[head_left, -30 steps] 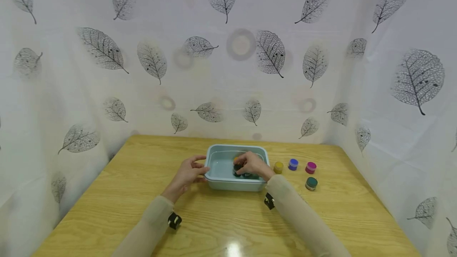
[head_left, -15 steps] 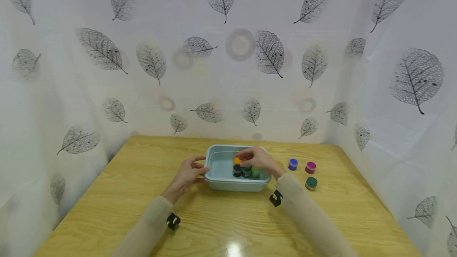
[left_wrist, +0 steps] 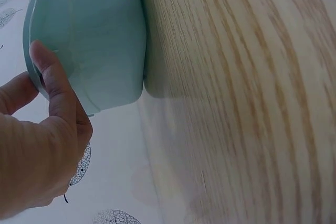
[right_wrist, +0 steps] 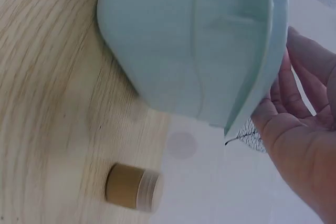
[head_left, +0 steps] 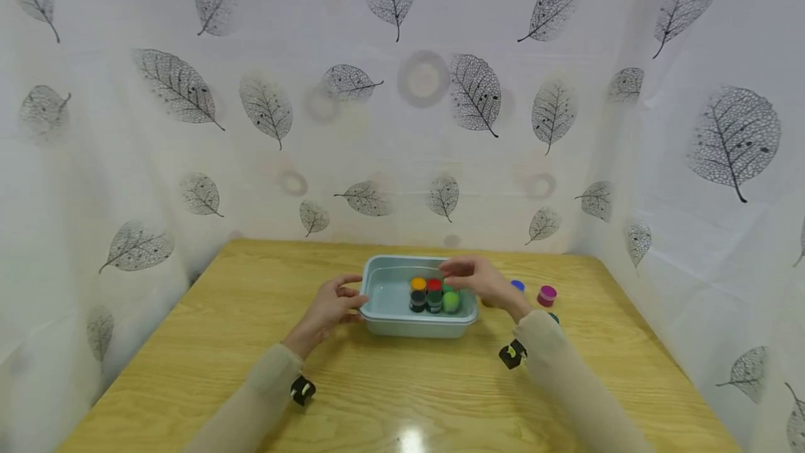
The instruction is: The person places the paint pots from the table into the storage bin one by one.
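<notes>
While the left hand [head_left: 330, 306] pinched the left rim of the tub [head_left: 386, 289], the right hand [head_left: 483, 282] hung loose over the right side, holding nothing. Little pots [head_left: 434, 286] sat together in the tub, and a bump from that hand could have tipped one.

Cream sleeves [head_left: 569, 376], black wrist cameras [head_left: 512, 355], apparently boxy

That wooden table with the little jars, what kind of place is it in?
Probably an indoor play or craft corner: leaf-print cloth hangs behind the wooden table, and small colorful jars sit in a pale blue tub.
</notes>
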Demonstrator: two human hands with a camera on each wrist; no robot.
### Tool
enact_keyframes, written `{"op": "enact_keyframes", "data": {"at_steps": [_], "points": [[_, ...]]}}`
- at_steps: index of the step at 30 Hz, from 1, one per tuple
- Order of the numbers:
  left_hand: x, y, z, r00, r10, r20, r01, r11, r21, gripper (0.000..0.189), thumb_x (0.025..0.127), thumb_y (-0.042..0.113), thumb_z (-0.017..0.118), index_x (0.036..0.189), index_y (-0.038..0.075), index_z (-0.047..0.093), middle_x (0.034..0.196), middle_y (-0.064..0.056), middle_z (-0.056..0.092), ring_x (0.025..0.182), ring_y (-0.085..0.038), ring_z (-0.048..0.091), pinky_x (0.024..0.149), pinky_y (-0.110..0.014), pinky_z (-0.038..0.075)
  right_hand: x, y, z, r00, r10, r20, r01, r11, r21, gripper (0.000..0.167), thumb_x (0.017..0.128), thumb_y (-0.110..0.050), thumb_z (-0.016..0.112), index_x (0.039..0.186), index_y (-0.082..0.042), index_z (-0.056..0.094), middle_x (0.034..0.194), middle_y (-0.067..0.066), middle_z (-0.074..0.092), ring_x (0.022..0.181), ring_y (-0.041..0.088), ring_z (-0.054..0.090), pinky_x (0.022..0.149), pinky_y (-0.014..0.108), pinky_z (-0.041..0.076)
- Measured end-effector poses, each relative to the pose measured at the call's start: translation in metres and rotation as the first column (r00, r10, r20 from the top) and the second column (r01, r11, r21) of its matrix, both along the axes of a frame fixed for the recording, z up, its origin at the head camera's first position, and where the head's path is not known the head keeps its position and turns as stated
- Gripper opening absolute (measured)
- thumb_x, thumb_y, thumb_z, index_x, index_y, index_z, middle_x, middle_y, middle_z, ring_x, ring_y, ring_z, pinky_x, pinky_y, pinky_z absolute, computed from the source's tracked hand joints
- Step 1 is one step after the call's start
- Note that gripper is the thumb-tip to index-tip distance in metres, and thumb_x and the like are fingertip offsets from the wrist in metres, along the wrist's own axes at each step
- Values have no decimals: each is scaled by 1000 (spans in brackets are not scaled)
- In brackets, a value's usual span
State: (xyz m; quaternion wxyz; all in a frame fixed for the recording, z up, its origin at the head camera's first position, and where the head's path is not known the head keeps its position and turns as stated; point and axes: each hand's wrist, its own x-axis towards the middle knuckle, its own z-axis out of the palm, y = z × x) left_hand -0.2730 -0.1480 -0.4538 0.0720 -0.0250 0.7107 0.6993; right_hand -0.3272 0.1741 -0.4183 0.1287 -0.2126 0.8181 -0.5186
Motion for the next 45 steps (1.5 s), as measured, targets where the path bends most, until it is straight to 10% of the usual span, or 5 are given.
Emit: {"op": "enact_keyframes", "data": {"at_steps": [28,45], "points": [[1,1,2,1000,7,8,-7,1000,5,52,89,-2,67,138,3,50,96,-10,56,77,-17,67,66,-33,62,-7,70,-24,979,-186,-85,198,965,169,38,91,-8,67,127,2,61,129,24,60,120,39,54,97,48,51],[-1,2,0,1000,13,9,-13,1000,2,51,89,-2,68,137,2,51,97,-12,57,81,-26,69,64,-33,62,-9,74,-43,986,-148,-78,161,963,218,40,83,-2,72,122,2,65,124,22,64,117,38,57,105,52,46]]}}
